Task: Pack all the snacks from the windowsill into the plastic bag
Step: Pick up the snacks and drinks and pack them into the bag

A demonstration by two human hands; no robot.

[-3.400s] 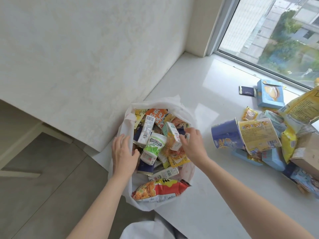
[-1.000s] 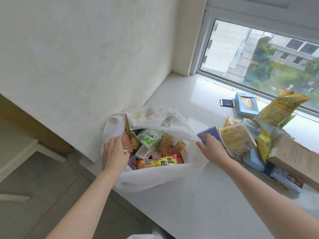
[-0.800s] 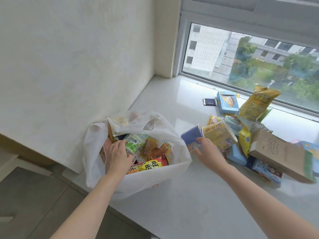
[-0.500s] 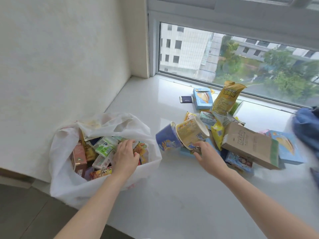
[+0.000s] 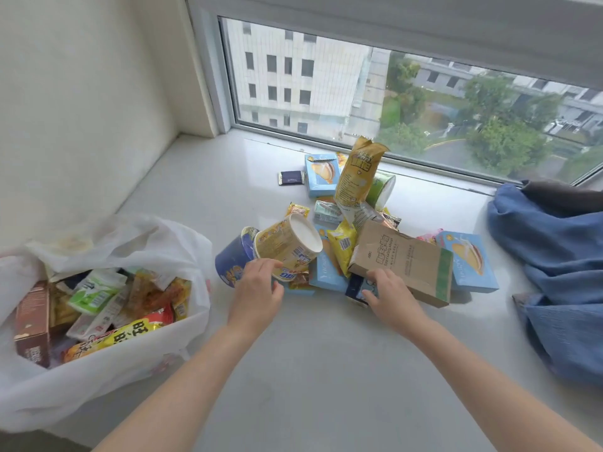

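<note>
**Both hands at the snack pile, bag waiting at the left**

The snack pile (image 5: 342,243) is heaped on the white windowsill (image 5: 326,370), right of centre and well short of the glass. At its near left a yellow paper cup (image 5: 287,247) lies on its side, nested in a blue cup (image 5: 233,259). The left hand (image 5: 257,288) is laid against the yellow cup's near side, fingers bent loosely over its lower wall and thumb below; a firm clasp cannot be told. At the near right, the right hand (image 5: 388,295) is set on a dark blue packet (image 5: 357,287) under the edge of a brown paper bag (image 5: 404,261), fingers curved around the packet's end.

Farther back, a tall yellow pouch (image 5: 357,171) is propped upright beside a green tub (image 5: 381,189), with a light blue box (image 5: 321,174) and a small dark wrapper (image 5: 290,177) to their left. Another light blue box (image 5: 466,262) lies right of the brown bag.

The white plastic bag (image 5: 130,360) is seen at the near left edge of the sill, mouth open and already crowded with packets. Blue cloth (image 5: 554,262) is bunched at the far right.
</note>
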